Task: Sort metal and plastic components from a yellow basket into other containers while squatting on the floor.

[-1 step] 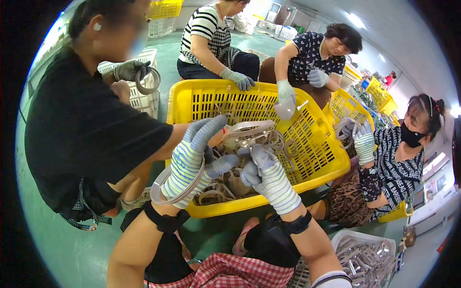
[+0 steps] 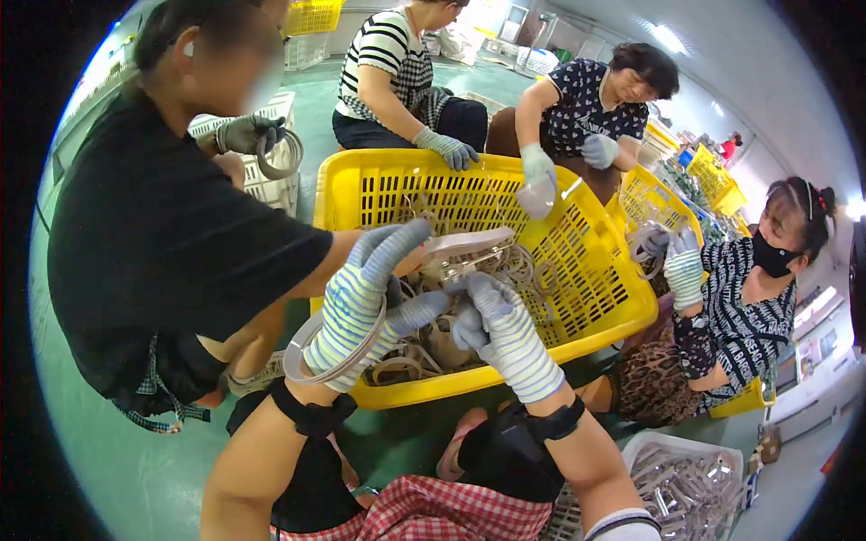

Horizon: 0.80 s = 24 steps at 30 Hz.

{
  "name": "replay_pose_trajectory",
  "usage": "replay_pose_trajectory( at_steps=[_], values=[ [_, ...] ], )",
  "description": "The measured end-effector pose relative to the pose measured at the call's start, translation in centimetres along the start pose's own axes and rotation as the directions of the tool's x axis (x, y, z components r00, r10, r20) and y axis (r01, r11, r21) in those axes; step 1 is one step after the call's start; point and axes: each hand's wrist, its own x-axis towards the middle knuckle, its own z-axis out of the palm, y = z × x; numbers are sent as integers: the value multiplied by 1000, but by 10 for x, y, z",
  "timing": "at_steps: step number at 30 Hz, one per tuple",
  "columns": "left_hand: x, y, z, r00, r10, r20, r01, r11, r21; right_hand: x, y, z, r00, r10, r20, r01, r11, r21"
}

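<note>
My left hand [image 2: 365,284], in a striped grey-tipped glove, is over the near side of a yellow basket [image 2: 577,338], fingers stretched upward and thumb pointing right. Several pale rings [image 2: 302,356] hang around its wrist. My right hand [image 2: 505,329], gloved alike, is closed with bent fingers beside the left thumb. At its fingertips is a small shiny metal piece [image 2: 458,268], partly hidden. Just beyond lies a pale curved band [image 2: 469,242], near a co-worker's reaching hand. Loose rings [image 2: 519,261] and clear scraps fill the basket beneath my hands.
A co-worker in black [image 2: 171,234] leans in from the left, holding rings [image 2: 281,153]. Other gloved people sit at the far side and right; one holds a clear cup-like piece [image 2: 536,197]. A white crate [image 2: 645,442] of shiny metal parts stands at lower right.
The co-worker on the left has turned slightly and shifted right. The far co-worker's clear piece has tilted a little. My hands have barely moved.
</note>
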Motion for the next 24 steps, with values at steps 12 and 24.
replay_pose_trajectory(
  at_steps=[12,24],
  values=[
    [3,-15,5,992,112,-66,-98,978,182,2,-1,14,988,-57,-145,18,967,-254],
    [-13,-31,15,920,-169,354,231,963,-139,-5,1,-10,968,-176,-181,139,970,-201]
  ],
)
